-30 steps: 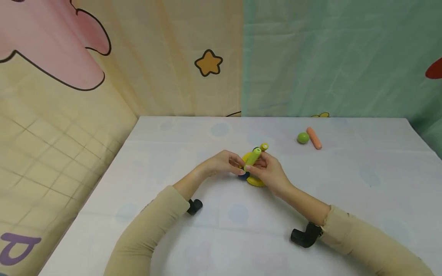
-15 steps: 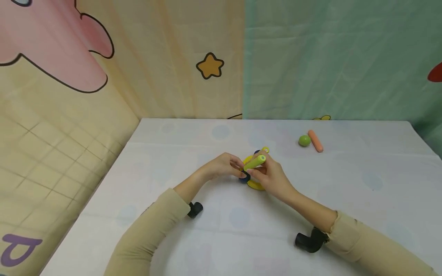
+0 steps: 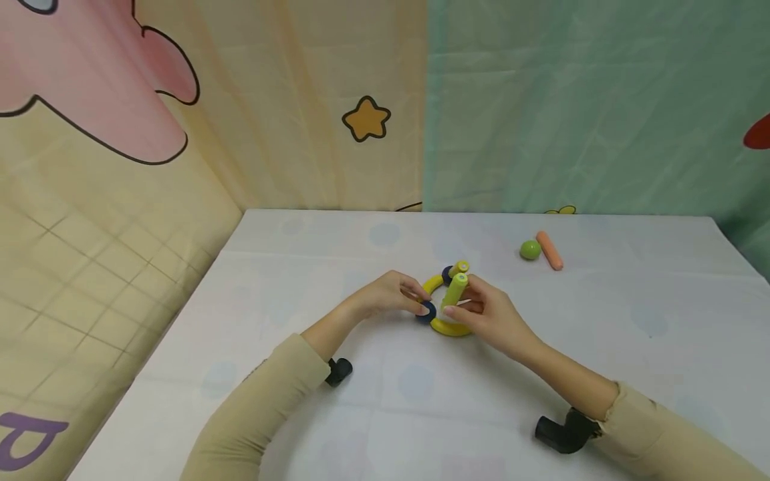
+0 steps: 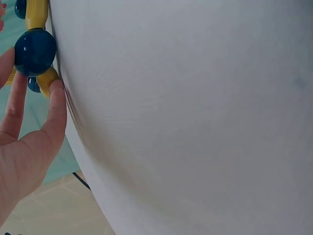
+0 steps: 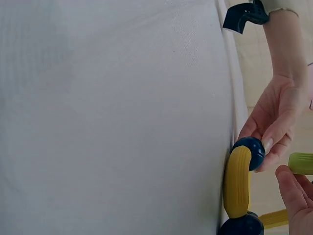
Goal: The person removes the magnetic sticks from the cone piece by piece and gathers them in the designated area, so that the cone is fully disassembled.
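My left hand (image 3: 388, 294) grips a dark blue ball (image 3: 426, 312) at the near left of a ring of curved yellow pieces (image 3: 451, 328) and blue balls lying on the table. In the left wrist view, thumb and fingers close around that glossy blue ball (image 4: 36, 51). My right hand (image 3: 493, 317) pinches a light green ribbed rod (image 3: 455, 288) by its lower end, tilted up over the ring. A gap shows between the rod and the gripped ball. Behind it a yellow rod (image 3: 461, 266) stands up beside a far blue ball (image 3: 448, 274). The ring's right side is hidden by my right hand.
Toward the back right of the white-covered table (image 3: 373, 414) lie a small green ball (image 3: 530, 250) and an orange stick (image 3: 550, 250). Printed curtains (image 3: 301, 133) hang behind and to the left. Black mounts (image 3: 565, 431) sit at both wrists.
My right hand has moved right, carrying the green rod away from the blue ball; the rod tipped rightward, then came more upright. My left hand has stayed at the ball.
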A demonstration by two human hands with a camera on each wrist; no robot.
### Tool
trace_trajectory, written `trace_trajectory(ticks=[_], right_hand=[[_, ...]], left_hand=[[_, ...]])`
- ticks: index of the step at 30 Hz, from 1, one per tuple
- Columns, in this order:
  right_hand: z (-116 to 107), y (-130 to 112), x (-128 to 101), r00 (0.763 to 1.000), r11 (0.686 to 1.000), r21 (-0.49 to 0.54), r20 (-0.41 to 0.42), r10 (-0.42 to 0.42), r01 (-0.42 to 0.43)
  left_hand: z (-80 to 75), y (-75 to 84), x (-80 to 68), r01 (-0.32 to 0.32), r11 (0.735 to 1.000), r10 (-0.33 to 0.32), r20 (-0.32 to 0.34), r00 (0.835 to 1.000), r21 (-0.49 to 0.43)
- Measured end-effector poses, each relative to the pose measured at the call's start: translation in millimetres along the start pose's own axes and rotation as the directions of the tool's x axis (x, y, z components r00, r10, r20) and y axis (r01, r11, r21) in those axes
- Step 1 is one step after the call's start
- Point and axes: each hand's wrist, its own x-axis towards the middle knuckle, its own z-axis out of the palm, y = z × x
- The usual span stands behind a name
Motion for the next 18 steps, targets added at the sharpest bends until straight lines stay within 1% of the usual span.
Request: trace_trajectory(ticks=[3,11,18], right_hand=[[-7,1,-5,1.0,1.0,-0.021,-0.019,0.013,-0.014],[-30,3,-16,0.998,0.998,-0.063,-0.053,0.014,-0.017],[-47,8,-20,0.996,0.987,-0.153,-0.079,0.032,-0.043]], left_hand=[[0.6,0.3,-0.3,0.004,1.0,-0.004,-0.001,1.0,0.009],[1.4,2.3,-0.1,0.025,1.0,-0.025,-0.003,1.0,0.009],[1.0,1.9,-0.6,0.027,1.0,-0.027,-0.004,1.0,0.013]])
